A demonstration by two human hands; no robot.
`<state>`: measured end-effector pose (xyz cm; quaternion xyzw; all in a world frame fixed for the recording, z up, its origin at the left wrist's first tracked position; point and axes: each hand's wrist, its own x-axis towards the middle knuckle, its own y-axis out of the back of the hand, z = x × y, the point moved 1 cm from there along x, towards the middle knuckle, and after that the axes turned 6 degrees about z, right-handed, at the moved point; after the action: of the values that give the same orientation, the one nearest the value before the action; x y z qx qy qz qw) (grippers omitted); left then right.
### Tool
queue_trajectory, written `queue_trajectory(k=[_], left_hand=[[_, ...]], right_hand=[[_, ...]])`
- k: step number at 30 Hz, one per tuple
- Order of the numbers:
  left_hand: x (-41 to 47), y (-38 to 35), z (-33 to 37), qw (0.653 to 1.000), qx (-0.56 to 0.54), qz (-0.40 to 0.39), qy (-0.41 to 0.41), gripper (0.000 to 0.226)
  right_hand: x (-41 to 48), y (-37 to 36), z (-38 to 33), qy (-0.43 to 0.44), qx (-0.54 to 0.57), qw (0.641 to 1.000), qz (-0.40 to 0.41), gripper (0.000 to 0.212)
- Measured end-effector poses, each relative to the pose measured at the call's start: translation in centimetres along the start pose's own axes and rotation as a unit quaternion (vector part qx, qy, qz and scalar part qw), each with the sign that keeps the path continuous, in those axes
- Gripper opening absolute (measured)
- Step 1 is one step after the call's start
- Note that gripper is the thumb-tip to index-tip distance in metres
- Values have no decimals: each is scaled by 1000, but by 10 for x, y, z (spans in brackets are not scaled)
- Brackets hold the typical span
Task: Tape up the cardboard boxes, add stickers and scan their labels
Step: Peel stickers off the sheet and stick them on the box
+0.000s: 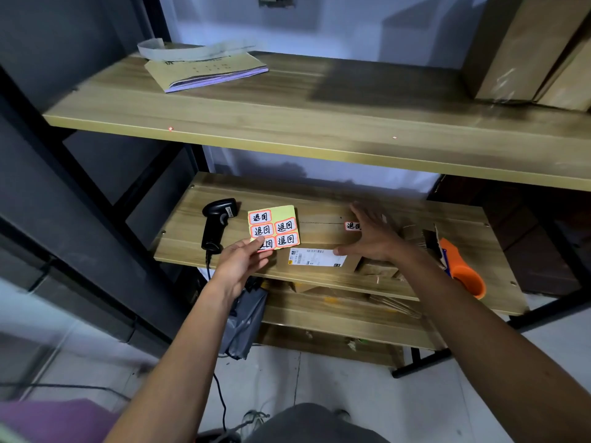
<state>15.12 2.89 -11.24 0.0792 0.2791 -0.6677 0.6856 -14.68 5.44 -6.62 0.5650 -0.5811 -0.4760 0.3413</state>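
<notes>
A flat cardboard box [319,231] lies on the middle wooden shelf [188,219]. A white shipping label [316,256] is on its front face and one orange-edged sticker [352,226] is on its top. My right hand [372,235] lies spread on the box top, fingers straight, beside that sticker. My left hand [241,262] pinches the lower corner of a yellow sticker sheet [274,227] that carries several stickers. A black barcode scanner [217,227] lies on the shelf left of the sheet. An orange tape dispenser [462,270] rests at the right.
More cardboard boxes [531,52] stand on the upper shelf at the right, with a paper booklet [204,70] at its left. Smaller boxes [379,268] sit under my right forearm. A grey plastic bag [244,321] hangs below the shelf. The scanner's cable trails to the floor.
</notes>
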Motion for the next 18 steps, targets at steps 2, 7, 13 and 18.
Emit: queue_trajectory(k=[2, 7, 13, 18], left_hand=[[2, 1, -3, 1000, -22, 5, 12, 15], [11, 11, -9, 998, -44, 23, 37, 13], [24, 29, -13, 997, -13, 61, 53, 10], [40, 45, -18, 991, 84, 101, 36, 18]], right_hand=[[-1, 0, 2, 7, 0, 1000, 2, 122], [0, -1, 5, 11, -1, 1000, 10, 121], [-5, 0, 3, 16, 29, 999, 5, 118], [-10, 5, -1, 9, 24, 1000, -8, 113]])
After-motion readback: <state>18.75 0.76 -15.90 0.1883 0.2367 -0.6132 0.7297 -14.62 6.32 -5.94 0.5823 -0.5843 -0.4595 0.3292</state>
